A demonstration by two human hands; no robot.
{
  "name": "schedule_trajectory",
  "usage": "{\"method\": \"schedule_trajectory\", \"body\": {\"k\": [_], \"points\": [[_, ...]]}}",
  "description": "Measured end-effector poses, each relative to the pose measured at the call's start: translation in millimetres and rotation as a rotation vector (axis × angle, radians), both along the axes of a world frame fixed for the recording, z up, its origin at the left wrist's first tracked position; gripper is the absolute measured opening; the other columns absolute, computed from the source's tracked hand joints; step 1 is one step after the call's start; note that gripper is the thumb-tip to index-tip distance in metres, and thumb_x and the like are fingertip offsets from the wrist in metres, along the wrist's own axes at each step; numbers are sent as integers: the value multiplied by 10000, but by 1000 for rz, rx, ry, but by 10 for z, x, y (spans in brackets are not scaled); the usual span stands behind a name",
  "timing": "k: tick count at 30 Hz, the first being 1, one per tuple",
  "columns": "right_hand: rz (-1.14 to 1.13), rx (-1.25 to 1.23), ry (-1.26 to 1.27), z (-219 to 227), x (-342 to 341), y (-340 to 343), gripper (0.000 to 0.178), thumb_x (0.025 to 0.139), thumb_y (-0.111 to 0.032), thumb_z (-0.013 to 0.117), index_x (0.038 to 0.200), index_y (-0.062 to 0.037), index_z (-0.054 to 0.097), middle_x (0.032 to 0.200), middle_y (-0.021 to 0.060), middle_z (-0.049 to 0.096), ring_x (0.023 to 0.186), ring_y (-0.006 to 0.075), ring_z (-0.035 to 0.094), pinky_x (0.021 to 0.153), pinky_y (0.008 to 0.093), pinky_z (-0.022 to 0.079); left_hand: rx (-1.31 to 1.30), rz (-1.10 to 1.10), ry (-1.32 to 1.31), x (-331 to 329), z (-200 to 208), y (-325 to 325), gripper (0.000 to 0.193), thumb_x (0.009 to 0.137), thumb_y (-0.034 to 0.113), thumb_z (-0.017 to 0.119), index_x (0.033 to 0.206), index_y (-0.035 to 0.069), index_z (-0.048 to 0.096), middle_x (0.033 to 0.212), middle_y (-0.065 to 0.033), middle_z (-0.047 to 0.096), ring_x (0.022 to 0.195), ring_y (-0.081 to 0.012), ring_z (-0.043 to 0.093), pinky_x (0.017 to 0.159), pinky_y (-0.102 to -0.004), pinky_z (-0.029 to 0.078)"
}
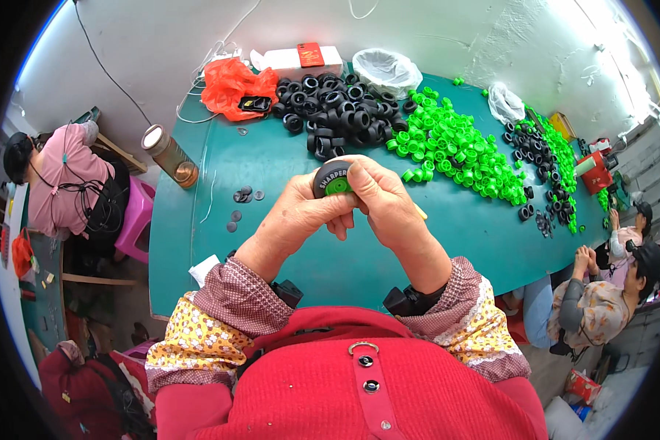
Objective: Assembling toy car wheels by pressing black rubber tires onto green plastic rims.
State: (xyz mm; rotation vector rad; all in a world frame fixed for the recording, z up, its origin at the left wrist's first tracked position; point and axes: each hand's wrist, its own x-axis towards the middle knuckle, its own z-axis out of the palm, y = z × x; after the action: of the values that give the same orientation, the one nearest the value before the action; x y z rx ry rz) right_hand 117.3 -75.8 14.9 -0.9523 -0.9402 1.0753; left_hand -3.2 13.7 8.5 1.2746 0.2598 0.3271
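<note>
Both hands meet over the near side of the table, around a round black-and-green sharpener (331, 176) with pale lettering on its black rim. My left hand (286, 213) grips its left and lower side with closed fingers. From the other side my right hand (394, 209) presses its thumb against the edge. A thin yellow piece (421, 211) sticks out beside the right hand; whether that hand holds it, I cannot tell. Several small dark discs (243, 195) lie left of my hands. Beyond them are a heap of black rings (337, 110) and a heap of green caps (455, 150).
The green table (227, 154) carries a bottle (170, 155) at its left edge, a red plastic bag (236, 86) with a phone (255, 104), and a lined bowl (386, 72). More rings and caps lie at right. People sit left (70, 176) and right (598, 301). A pink stool (136, 220) stands left.
</note>
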Motion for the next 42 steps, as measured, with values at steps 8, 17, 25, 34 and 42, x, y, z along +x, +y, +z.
{"method": "schedule_trajectory", "body": {"k": [8,17,25,34,42], "points": [[20,4,178,64,-40,-62,304,910,-286,463,932,5,550,698,65,575,498,123,532,438,220,410,162,30,12,-18,112,-80,212,812,147,622,976,21,573,666,-21,584,566,-88,565,508,-219,467],[53,-30,217,63,30,-146,328,890,-317,497,937,1,563,720,52,580,536,115,530,481,232,444,149,-35,-21,5,126,-157,306,810,79,604,1087,-15,515,753,-55,593,649,-120,586,561,-250,503],[-73,53,306,-247,-28,16,327,909,-298,469,1052,-10,528,917,41,577,747,103,545,655,252,466,102,81,82,75,-21,10,187,795,126,600,928,-5,591,708,-24,575,552,-94,521,506,-214,443],[30,-40,-67,32,121,-6,333,931,-281,420,1089,-1,506,856,39,568,681,87,535,571,222,451,100,37,49,97,36,16,210,825,172,549,933,-6,572,734,-80,590,636,-151,596,598,-266,500],[-94,53,29,12,111,-35,251,890,-238,520,903,9,561,682,26,553,509,67,489,420,198,390,61,-11,-5,56,137,-58,287,822,88,590,1085,-9,532,781,-57,587,661,-130,595,590,-246,494]]}}
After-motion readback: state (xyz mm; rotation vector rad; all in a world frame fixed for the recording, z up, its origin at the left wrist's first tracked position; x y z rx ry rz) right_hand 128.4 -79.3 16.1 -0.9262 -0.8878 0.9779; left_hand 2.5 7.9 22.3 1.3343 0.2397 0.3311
